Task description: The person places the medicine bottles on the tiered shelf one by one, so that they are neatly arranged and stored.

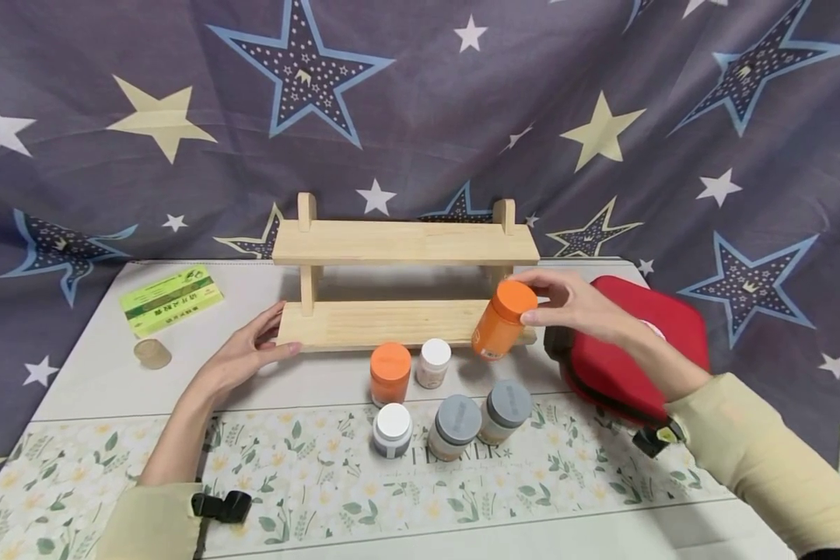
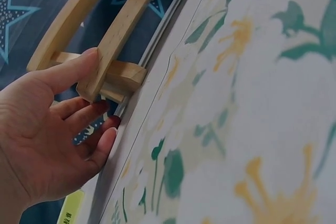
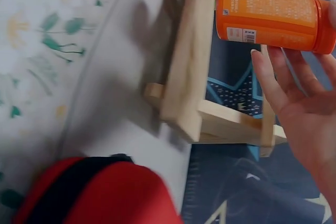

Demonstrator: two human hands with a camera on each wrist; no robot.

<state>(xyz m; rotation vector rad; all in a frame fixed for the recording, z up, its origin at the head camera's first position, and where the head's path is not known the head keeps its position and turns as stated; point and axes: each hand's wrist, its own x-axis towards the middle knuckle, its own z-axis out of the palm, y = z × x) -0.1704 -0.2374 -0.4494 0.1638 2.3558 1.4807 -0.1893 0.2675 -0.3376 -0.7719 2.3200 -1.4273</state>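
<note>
Right grip [image 1: 575,305], orange bottle [image 1: 498,325] apparently aloft

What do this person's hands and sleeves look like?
The left hand and right hand wear no gloves. The sleeves are plain, pale beige-yellow; small black devices sit at both cuffs, the right one showing a yellow-green patch.
</note>
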